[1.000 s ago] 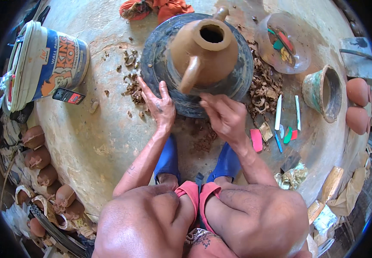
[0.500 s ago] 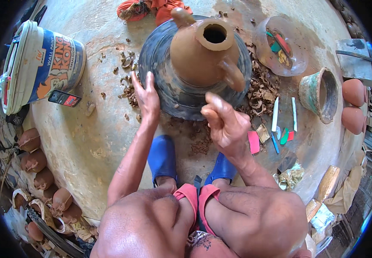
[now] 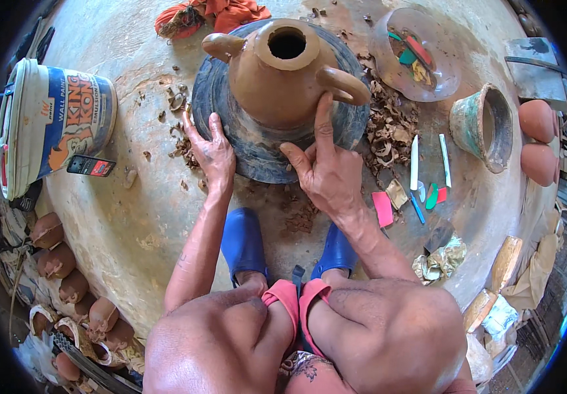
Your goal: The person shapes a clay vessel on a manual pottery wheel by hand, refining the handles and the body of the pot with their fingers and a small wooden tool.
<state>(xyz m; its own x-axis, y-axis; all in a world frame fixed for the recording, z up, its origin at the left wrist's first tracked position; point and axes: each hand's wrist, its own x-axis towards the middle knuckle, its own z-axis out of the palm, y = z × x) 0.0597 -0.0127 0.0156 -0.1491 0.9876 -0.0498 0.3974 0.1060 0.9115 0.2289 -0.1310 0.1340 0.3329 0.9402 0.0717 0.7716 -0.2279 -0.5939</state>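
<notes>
This place is a pottery workshop. It is shown by a 2-handled brown clay vessel (image 3: 273,92) on a dark round wheel (image 3: 264,163), by curled brown clay shavings (image 3: 392,134) lying to its right, and by rough reddish-brown clay pots (image 3: 56,261) gathered at the near left.

one wheel (image 3: 252,155), one phone (image 3: 91,166), two clogs (image 3: 243,241)

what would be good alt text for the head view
A two-handled brown clay pot stands on a round wheel; a person's right hand points its index finger toward the right-side handle, while the left hand is at the wheel's left rim. Clay shavings lie on both sides.
</notes>
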